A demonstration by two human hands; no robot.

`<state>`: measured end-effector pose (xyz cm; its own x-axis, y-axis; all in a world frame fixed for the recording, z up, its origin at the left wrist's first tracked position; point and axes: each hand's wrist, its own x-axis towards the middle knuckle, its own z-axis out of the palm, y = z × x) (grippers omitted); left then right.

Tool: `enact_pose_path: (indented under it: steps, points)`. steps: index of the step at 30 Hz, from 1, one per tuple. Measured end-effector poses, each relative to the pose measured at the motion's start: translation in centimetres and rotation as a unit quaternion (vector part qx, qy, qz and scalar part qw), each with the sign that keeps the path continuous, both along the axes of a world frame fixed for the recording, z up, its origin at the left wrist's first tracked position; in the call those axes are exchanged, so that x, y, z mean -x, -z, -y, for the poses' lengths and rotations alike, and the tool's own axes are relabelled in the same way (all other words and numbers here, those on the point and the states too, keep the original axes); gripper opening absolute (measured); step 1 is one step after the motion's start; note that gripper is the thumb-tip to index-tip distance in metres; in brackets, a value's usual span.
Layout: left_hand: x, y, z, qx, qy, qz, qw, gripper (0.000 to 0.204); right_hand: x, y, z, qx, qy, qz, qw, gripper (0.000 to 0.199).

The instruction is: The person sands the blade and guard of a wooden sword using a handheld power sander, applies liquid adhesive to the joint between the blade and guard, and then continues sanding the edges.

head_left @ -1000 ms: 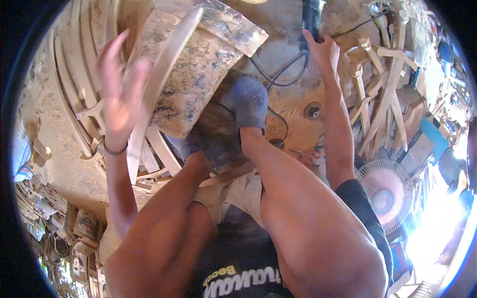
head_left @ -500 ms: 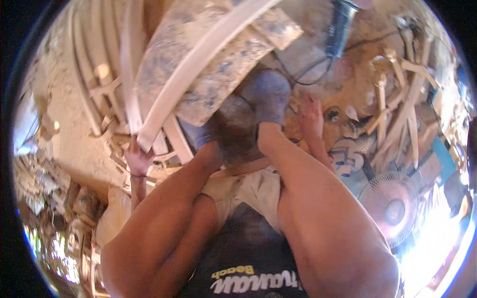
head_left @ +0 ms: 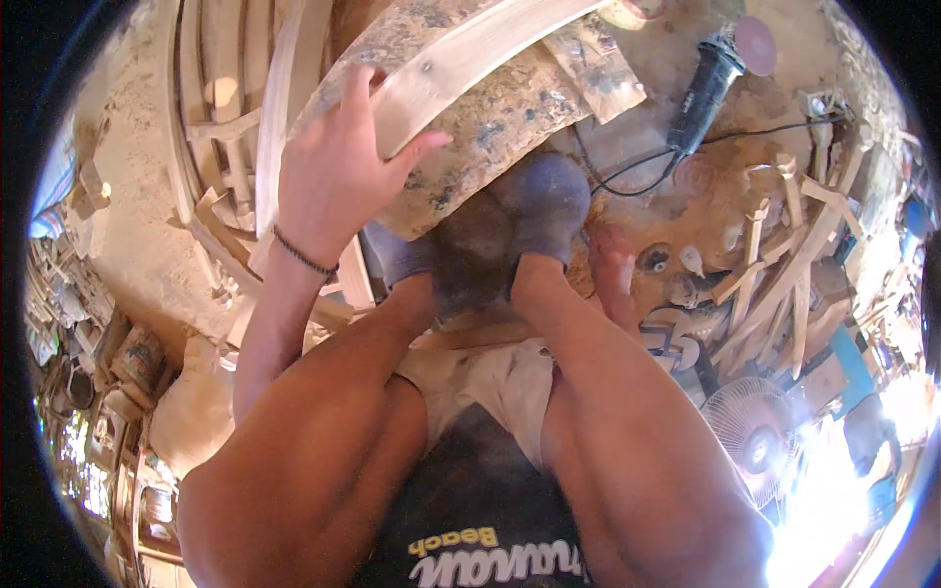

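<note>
Left hand (head_left: 333,167) laid on curved wooden strip (head_left: 470,69), fingers spread, thumb under its edge; strip lying across stained board (head_left: 490,108); right hand (head_left: 613,274) low beside right leg, grip indiscernible; angle grinder (head_left: 701,88) on floor beyond.

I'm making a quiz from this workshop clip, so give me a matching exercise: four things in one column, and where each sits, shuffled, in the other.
Things:
1. left hand
2. black power tool
3. white fan
4. grey socked foot

Places:
A. on the floor at lower right, in bright glare
B. pressed against the lower edge of the worn board
C. gripping the curved pale wooden strip
D. lying at the top right, its black cord trailing over the sawdust

Pairs: 1-C, 2-D, 3-A, 4-B
</note>
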<state>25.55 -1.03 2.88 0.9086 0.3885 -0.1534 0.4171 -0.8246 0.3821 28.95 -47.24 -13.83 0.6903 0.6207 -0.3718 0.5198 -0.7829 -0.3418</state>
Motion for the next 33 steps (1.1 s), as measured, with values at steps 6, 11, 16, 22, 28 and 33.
enact_pose_path:
  steps: [6,11,16,22,28,33]
  points:
    - [-5.3,1.7,1.3,0.063,0.007,0.052,0.997,0.079,-0.1,-0.1,-0.6,-0.029,-0.018,-0.012,0.999,0.051]
    - [-3.2,1.8,0.6,-0.034,0.054,0.198,0.978,0.065,0.1,-1.0,-0.1,-0.032,-0.026,-0.018,0.999,0.050]
    - [6.9,2.9,-5.5,-0.095,-0.118,0.200,0.968,0.052,0.9,2.2,1.9,-0.067,-0.052,0.000,0.996,0.041]
    - [13.4,4.0,-6.0,0.189,-0.296,-0.006,0.936,0.052,0.1,2.5,2.1,0.038,-0.082,0.009,0.996,0.026]
    - [13.1,2.3,-4.3,0.226,-0.200,-0.097,0.949,0.054,-5.3,-7.9,-8.0,-0.186,0.109,0.039,0.976,0.012]
    - [13.2,1.3,-1.3,0.308,-0.254,-0.116,0.910,0.053,-11.0,-13.0,-18.2,-0.325,0.119,0.108,0.932,0.016]
